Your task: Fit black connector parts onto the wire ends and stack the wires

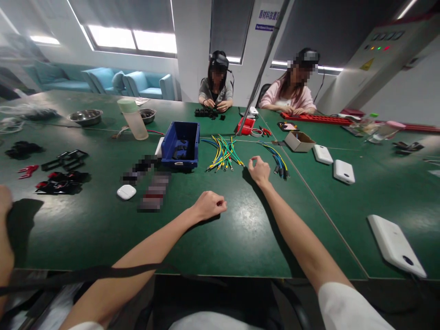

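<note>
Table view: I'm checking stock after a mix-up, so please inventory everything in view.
Table: one visible surface, green, centre
Blue bin: one, blue, centre
Loose cables: uncountable pile, green/yellow/blue, right of bin
Cable bundle: one, blue/yellow, beyond right hand
Bottle: one, pale, behind-left of bin
Bowls: two, silver, far left
Clamshell case: one, white, left
Assorted parts: several, black/red, left
Small box: one, brownish-white, right
Devices: three, white, right
Sofas: several, light blue, back left
Co-workers: two, grey/pink tops, opposite
Small or blurred items: unlisted
Left hand: one, bare, centre
Right hand: one, bare, beside cables
</note>
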{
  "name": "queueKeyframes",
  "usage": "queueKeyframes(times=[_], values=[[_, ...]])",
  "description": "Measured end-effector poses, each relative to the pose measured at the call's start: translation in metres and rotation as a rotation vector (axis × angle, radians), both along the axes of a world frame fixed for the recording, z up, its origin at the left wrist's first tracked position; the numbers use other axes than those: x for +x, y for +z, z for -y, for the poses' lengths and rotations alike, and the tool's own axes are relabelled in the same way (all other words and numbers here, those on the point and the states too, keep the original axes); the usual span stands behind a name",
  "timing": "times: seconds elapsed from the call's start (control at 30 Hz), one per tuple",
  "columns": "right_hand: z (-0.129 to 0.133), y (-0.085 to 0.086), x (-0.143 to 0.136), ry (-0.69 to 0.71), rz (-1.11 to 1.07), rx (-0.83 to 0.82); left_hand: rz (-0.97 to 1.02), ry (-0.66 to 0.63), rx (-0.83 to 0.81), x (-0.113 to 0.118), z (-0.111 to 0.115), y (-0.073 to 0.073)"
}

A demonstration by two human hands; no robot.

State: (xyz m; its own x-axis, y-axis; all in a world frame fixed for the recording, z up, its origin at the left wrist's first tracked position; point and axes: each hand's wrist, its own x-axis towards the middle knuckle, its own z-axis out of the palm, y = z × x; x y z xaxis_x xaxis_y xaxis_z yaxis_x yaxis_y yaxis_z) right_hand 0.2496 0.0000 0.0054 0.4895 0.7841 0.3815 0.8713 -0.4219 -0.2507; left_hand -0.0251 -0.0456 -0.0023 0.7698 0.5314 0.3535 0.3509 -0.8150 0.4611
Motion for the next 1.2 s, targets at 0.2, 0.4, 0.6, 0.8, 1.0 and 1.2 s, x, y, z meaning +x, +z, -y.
queueKeyframes(times=[0.2, 0.4, 0.6, 0.8, 1.0, 1.2], values=[[0.008, 0.004, -0.029, 0.049, 0.047, -0.157, 0.008, -0.008, 0.014, 0.000, 0.000, -0.001], [0.004, 0.012, -0.042, 0.058, 0.026, -0.179, -0.019, -0.005, 0.007, 0.000, 0.002, 0.003], [-0.006, 0.006, -0.048, 0.028, -0.008, -0.196, -0.032, 0.002, -0.010, 0.000, 0.003, 0.005], [-0.012, -0.001, -0.039, 0.031, -0.074, -0.252, -0.050, -0.001, -0.058, 0.002, 0.003, 0.006], [-0.012, 0.000, -0.036, 0.037, -0.121, -0.253, -0.009, 0.013, -0.103, 0.003, 0.002, 0.006], [-0.013, 0.002, -0.036, 0.033, -0.189, -0.172, 0.089, 0.101, -0.195, 0.003, 0.002, 0.010]])
